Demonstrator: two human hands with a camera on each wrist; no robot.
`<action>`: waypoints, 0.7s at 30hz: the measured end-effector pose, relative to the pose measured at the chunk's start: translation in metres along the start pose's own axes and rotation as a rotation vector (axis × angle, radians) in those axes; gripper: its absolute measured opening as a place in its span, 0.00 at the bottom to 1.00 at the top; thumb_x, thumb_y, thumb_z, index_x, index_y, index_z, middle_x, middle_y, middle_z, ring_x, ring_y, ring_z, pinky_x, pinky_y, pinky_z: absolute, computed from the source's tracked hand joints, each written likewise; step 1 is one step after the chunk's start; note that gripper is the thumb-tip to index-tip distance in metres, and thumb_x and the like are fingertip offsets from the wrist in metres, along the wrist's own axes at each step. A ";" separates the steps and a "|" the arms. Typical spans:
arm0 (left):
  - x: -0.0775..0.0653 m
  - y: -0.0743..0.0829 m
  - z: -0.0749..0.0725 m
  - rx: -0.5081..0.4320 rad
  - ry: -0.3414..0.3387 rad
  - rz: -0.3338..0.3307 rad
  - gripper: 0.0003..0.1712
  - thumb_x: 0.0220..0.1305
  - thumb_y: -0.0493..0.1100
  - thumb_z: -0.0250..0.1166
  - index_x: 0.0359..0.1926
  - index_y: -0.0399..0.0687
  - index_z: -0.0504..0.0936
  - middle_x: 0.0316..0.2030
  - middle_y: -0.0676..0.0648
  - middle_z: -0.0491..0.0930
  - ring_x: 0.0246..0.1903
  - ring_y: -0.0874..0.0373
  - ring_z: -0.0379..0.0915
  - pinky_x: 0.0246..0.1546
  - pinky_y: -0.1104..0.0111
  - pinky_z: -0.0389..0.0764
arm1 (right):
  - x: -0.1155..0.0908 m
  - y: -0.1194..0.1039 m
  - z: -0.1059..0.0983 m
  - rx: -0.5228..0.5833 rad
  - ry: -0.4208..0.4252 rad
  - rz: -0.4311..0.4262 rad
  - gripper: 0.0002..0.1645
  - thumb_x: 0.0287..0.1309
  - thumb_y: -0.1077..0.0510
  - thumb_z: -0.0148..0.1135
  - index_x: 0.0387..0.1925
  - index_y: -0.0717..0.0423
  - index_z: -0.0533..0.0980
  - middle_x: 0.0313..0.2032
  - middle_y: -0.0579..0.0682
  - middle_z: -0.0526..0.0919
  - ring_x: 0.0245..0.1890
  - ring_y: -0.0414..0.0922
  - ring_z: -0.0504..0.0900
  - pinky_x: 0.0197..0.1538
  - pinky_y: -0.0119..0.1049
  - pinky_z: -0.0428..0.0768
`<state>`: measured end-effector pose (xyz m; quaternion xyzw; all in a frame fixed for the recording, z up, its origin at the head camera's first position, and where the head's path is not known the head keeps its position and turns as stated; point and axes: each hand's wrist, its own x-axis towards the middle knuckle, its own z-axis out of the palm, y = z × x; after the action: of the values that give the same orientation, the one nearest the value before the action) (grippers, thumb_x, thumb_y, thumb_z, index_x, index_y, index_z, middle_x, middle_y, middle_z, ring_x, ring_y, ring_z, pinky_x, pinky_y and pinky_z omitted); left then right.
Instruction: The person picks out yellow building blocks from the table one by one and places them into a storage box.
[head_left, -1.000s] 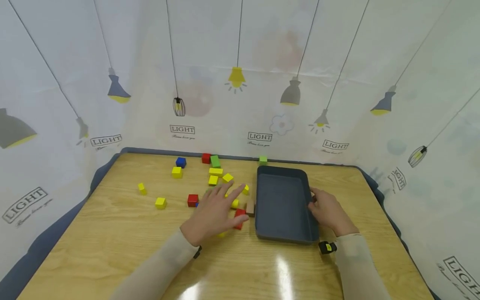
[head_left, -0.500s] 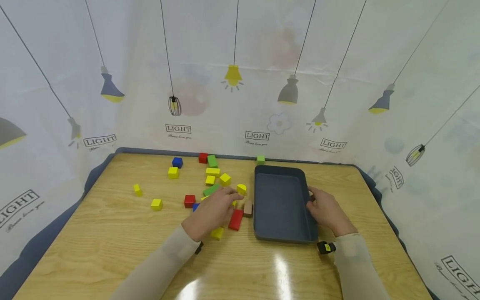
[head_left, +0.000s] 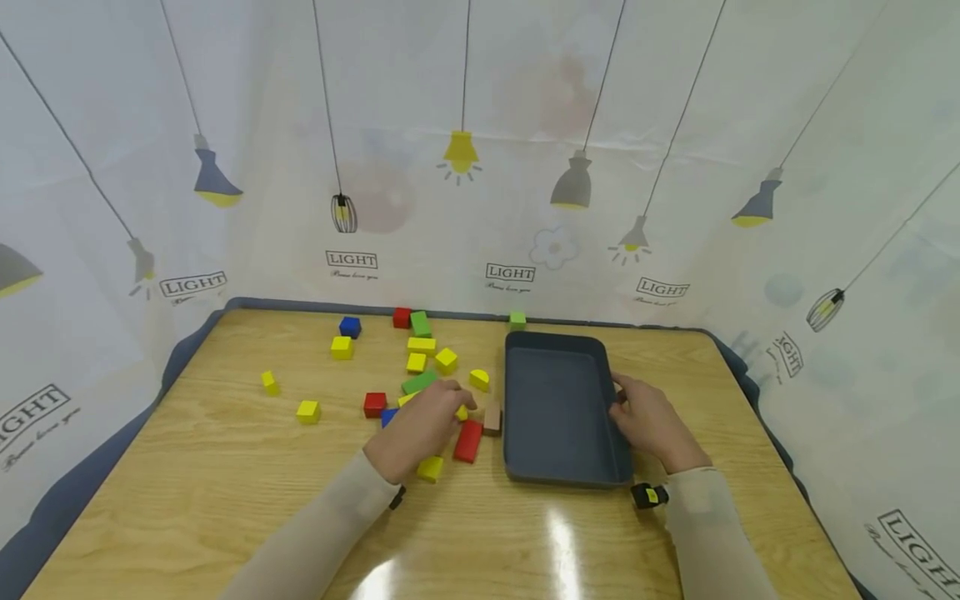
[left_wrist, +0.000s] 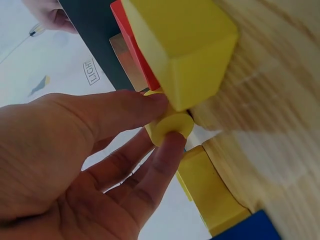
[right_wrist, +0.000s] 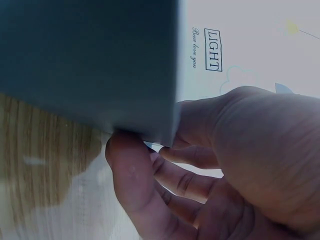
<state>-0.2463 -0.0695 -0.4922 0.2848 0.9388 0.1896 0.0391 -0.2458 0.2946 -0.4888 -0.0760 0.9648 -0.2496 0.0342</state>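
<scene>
My left hand [head_left: 417, 427] reaches into the scattered toy blocks left of the tray. In the left wrist view its thumb and fingers pinch a yellow cylinder block [left_wrist: 175, 126]. Close to that hand lie a red rectangular block [head_left: 468, 442], a brown block [head_left: 492, 419], a green block [head_left: 418, 382] and a yellow block [head_left: 431, 469]; a blue block [head_left: 388, 416] is partly covered. On the right, my right hand [head_left: 658, 425] grips the right rim of the dark grey rectangular tray [head_left: 558, 417], which holds nothing.
Several more blocks lie on the wooden table [head_left: 225, 483], among them a red cube [head_left: 375, 405], a yellow cube [head_left: 308, 412] and a blue cube [head_left: 349, 327]. A light green block [head_left: 517, 321] stands behind the tray. A printed curtain [head_left: 420, 100] surrounds the table.
My left hand was spread over the blocks; it has lowered and its fingers have closed on the yellow cylinder block. The right hand stays on the tray's rim. The view has shifted slightly.
</scene>
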 end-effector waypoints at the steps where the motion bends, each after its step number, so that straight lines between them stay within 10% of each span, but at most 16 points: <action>1: 0.000 0.000 0.000 0.001 0.001 -0.003 0.18 0.61 0.33 0.71 0.51 0.51 0.85 0.48 0.51 0.79 0.50 0.57 0.74 0.50 0.68 0.79 | 0.000 0.000 0.000 0.002 0.001 0.000 0.35 0.68 0.64 0.56 0.73 0.66 0.59 0.51 0.64 0.80 0.38 0.49 0.80 0.36 0.40 0.79; 11: 0.000 0.006 -0.004 -0.033 0.028 -0.044 0.18 0.62 0.35 0.71 0.53 0.51 0.83 0.49 0.51 0.76 0.42 0.59 0.72 0.45 0.71 0.80 | 0.000 -0.001 0.000 0.008 0.008 -0.006 0.35 0.68 0.64 0.56 0.72 0.67 0.59 0.50 0.63 0.80 0.36 0.48 0.80 0.34 0.39 0.79; 21: 0.001 0.020 -0.004 -0.117 0.195 0.010 0.18 0.60 0.39 0.74 0.51 0.52 0.81 0.46 0.53 0.72 0.40 0.60 0.69 0.41 0.74 0.79 | -0.001 -0.003 -0.001 0.011 0.013 -0.013 0.34 0.67 0.65 0.57 0.71 0.69 0.60 0.50 0.64 0.80 0.36 0.48 0.80 0.34 0.40 0.79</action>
<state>-0.2378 -0.0550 -0.4814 0.2672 0.9240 0.2711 -0.0369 -0.2448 0.2927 -0.4865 -0.0806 0.9631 -0.2554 0.0267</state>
